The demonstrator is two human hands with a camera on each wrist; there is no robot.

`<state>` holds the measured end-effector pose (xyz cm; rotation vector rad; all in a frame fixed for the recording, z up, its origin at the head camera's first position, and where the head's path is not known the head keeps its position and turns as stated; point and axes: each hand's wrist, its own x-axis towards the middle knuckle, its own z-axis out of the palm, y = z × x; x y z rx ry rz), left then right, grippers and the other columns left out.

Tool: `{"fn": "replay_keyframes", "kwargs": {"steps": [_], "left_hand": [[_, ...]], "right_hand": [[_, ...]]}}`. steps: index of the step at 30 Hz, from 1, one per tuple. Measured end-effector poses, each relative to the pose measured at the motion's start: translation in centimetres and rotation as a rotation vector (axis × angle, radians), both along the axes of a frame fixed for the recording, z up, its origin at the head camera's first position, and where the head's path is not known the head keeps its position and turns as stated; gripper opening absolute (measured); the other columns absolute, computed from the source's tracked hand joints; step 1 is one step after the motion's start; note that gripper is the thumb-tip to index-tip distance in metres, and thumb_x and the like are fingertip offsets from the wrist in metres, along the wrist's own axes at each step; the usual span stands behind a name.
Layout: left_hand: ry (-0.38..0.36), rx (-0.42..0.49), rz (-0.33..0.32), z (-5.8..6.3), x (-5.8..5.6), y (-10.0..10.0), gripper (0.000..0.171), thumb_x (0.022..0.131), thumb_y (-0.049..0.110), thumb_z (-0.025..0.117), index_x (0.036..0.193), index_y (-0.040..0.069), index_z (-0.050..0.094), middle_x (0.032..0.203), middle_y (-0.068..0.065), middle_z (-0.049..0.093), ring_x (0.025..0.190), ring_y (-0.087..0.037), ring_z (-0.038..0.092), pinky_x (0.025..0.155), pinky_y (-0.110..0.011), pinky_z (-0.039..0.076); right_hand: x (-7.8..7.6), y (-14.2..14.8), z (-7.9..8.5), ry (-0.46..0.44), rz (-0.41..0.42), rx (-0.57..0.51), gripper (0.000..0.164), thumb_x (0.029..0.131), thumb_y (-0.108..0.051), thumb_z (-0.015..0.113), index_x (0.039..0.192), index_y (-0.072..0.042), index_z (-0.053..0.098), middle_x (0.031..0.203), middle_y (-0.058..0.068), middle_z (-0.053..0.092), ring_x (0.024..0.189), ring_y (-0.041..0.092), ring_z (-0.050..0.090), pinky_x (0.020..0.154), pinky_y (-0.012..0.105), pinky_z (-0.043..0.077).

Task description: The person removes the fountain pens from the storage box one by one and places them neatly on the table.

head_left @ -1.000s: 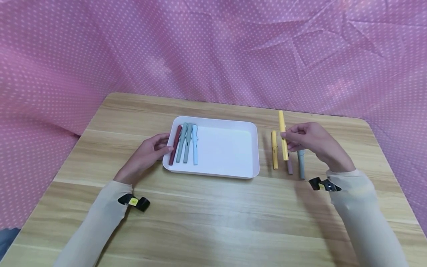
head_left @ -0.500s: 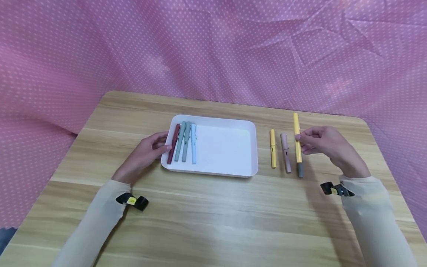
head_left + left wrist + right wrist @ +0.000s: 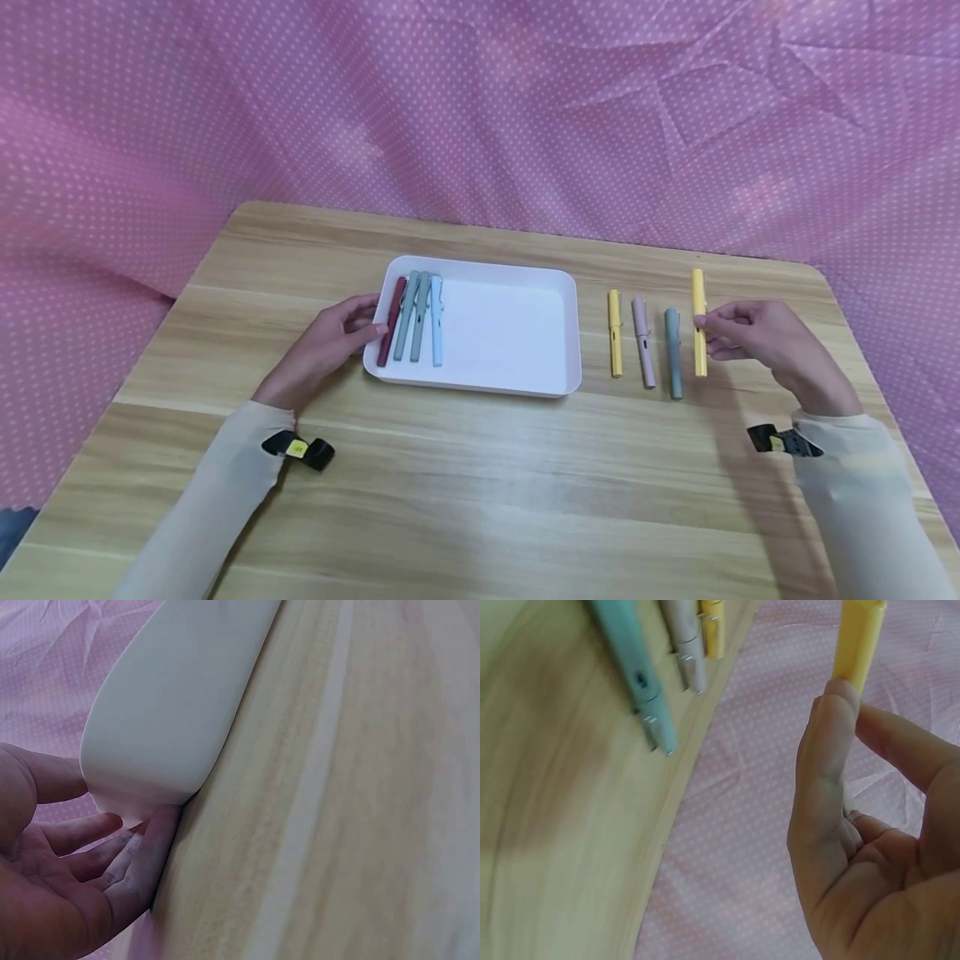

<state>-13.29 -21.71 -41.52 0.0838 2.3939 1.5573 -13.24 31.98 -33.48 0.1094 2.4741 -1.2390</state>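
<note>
Work looks midway: four pens (image 3: 420,317) lie in the white tray (image 3: 498,333) the left hand (image 3: 321,343) grips, three pens (image 3: 643,342) outside, the right hand (image 3: 776,342) pinching a yellow pen (image 3: 698,295).

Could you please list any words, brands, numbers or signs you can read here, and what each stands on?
No text can be read.
Left wristband, yellow label: marks too small and blurred.
Right wristband, second label: too small to read.
Pens, tray: no readable text.
</note>
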Motion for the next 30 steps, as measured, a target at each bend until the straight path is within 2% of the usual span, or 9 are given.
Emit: {"fn": "replay_keyframes", "kwargs": {"steps": [7, 15, 23, 27, 30], "left_hand": [[-0.021, 0.014, -0.012, 0.3, 0.0, 0.0, 0.060, 0.095, 0.025, 0.059, 0.146, 0.008, 0.032, 0.131, -0.014, 0.051, 0.121, -0.028, 0.047, 0.106, -0.043, 0.036], [-0.057, 0.030, -0.002, 1.5, 0.3, 0.6, 0.058, 0.095, 0.017, 0.057, 0.146, 0.003, 0.031, 0.133, -0.019, 0.048, 0.122, -0.032, 0.046, 0.105, -0.044, 0.036], [-0.037, 0.028, -0.010, 0.3, -0.1, 0.1, 0.060, 0.095, 0.022, 0.058, 0.147, 0.008, 0.031, 0.132, -0.016, 0.050, 0.121, -0.029, 0.047, 0.105, -0.042, 0.037], [-0.045, 0.023, -0.015, 1.8, 0.5, 0.6, 0.059, 0.096, 0.018, 0.057, 0.146, 0.003, 0.030, 0.133, -0.020, 0.048, 0.122, -0.032, 0.046, 0.105, -0.044, 0.036], [-0.043, 0.016, -0.010, 1.7, 0.5, 0.6, 0.060, 0.095, 0.020, 0.058, 0.146, 0.004, 0.030, 0.133, -0.019, 0.049, 0.122, -0.031, 0.046, 0.105, -0.044, 0.036]], "right_hand": [[0.3, 1.3, -1.2, -0.038, 0.003, 0.084, 0.051, 0.095, -0.034, 0.057, 0.118, 0.011, 0.053, 0.095, 0.006, 0.068, 0.081, 0.015, 0.066, 0.076, 0.034, 0.056], [0.3, 2.0, -2.4, -0.074, 0.000, 0.114, 0.051, 0.092, -0.037, 0.060, 0.112, 0.011, 0.056, 0.088, 0.004, 0.068, 0.078, 0.014, 0.066, 0.071, 0.031, 0.056], [0.3, 2.5, -3.8, -0.143, -0.011, 0.124, 0.042, 0.093, -0.027, 0.061, 0.109, 0.011, 0.056, 0.082, 0.004, 0.067, 0.074, 0.014, 0.065, 0.071, 0.030, 0.057], [0.3, 2.5, -4.4, -0.169, -0.011, 0.124, 0.041, 0.093, -0.026, 0.061, 0.109, 0.012, 0.056, 0.081, 0.004, 0.066, 0.074, 0.014, 0.064, 0.071, 0.030, 0.057], [0.3, 2.5, -4.7, -0.173, -0.009, 0.136, 0.040, 0.093, -0.026, 0.061, 0.106, 0.012, 0.057, 0.080, 0.005, 0.066, 0.073, 0.015, 0.064, 0.070, 0.030, 0.057]]}}
